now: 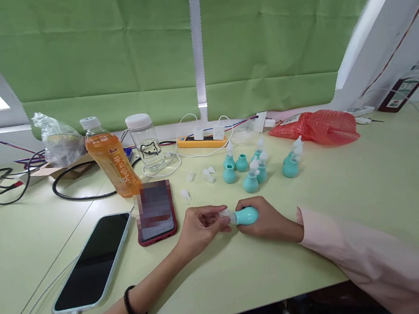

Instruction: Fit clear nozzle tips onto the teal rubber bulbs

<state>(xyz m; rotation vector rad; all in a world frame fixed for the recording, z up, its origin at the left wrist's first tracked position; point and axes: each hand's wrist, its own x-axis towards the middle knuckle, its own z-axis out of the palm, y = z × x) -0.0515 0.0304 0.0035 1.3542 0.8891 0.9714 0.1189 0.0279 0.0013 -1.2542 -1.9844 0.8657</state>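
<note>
A teal squeeze bulb (247, 215) lies on its side between my hands, just above the table's near half. My right hand (261, 218) is wrapped round the bulb. With thumb and fingers, my left hand (204, 225) pinches the clear nozzle tip (227, 215) at the bulb's neck; part of that tip is hidden by the fingers. Beyond them stand several teal bulbs, some open-necked like this one (229, 174), others topped with clear tips like this one (251, 181). Several loose clear tips (209, 175) lie to their left.
A red-cased phone (155, 213) and a charging phone (95, 262) lie at left. Behind them are an orange drink bottle (111, 159) and a clear jar (146, 146). A yellow power strip (202, 142) and a red plastic bag (316, 128) are along the back.
</note>
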